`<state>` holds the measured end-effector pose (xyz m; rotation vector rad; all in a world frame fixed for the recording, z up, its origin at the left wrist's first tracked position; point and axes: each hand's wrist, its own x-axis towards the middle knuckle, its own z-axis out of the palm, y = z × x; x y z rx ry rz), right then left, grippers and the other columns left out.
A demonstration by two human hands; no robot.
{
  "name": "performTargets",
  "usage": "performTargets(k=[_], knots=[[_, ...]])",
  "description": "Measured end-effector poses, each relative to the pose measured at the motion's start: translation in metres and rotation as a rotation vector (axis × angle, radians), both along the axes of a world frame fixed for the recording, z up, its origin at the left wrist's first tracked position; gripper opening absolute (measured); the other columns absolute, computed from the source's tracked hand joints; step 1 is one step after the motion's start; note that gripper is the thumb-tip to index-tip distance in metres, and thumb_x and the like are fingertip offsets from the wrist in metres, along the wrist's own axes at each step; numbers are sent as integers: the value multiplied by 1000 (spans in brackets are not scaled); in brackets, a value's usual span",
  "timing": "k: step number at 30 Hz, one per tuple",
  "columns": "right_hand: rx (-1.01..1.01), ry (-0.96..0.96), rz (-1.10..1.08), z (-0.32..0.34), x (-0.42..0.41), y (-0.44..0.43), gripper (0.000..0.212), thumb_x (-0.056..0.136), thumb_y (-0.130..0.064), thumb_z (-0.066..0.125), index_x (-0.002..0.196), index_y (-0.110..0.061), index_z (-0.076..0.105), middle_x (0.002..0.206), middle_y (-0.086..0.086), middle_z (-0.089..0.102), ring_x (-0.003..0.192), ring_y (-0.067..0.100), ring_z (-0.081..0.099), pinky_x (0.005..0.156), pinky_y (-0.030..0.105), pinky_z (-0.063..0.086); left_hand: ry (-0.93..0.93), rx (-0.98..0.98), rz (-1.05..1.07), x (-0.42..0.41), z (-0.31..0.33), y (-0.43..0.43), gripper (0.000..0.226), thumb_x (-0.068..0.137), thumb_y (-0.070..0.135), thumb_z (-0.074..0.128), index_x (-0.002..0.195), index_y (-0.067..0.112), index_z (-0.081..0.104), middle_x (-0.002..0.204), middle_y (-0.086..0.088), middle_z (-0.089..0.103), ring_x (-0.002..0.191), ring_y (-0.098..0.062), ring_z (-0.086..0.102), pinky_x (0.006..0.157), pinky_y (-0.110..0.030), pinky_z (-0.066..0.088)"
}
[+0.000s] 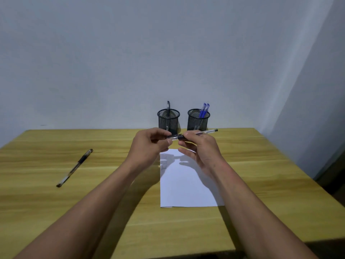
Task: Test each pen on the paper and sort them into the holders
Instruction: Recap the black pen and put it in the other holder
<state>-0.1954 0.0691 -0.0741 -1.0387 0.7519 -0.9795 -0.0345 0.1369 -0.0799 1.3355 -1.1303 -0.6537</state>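
Observation:
Both hands hold one clear pen with a black grip (205, 132) level above the top edge of the white paper (184, 184). My left hand (149, 144) pinches its cap end; my right hand (199, 146) grips the black section, and the barrel sticks out to the right. Two black mesh holders stand at the back: the left holder (168, 120) has one black pen, the right holder (198, 119) has two blue-capped pens (204, 109). Another black pen (74, 168) lies on the table at the left. Faint marks show near the paper's top left.
The wooden table (112, 212) ends at a grey wall just behind the holders. Its right edge slants down at the right, and its front edge lies near the bottom of the view.

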Motion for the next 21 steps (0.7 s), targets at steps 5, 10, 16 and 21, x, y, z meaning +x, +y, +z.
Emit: performTargets(k=[5,10,16,21], knots=[[32,-72,20,2,-4,8,4,97,-5,67,98,-1,69,79,11,70,72,15,72,68,27,64,202,-31,-22,-9,8,6,18,83,-5,74,99,2,74,92,-16,76,80,-17,72,76,-24,59],[51,-109,33,-1,-2,14,4,97,-2,66,93,-1,68,73,10,70,68,16,72,70,27,64,252,-23,-19,-11,6,11,19,84,-6,72,99,4,75,95,-18,76,83,-21,73,80,-26,59],[60,-121,64,2,-2,18,3,96,-3,68,94,-4,70,78,9,72,74,16,74,75,32,65,224,-5,-52,-9,14,15,16,87,-5,70,99,5,75,88,-13,74,79,-18,70,75,-24,59],[57,-152,68,13,-17,11,5,92,-7,71,89,-11,71,79,2,72,77,13,73,71,33,64,228,-1,-50,4,29,18,14,88,-4,69,101,-1,73,78,-3,73,75,-11,68,79,-31,61]])
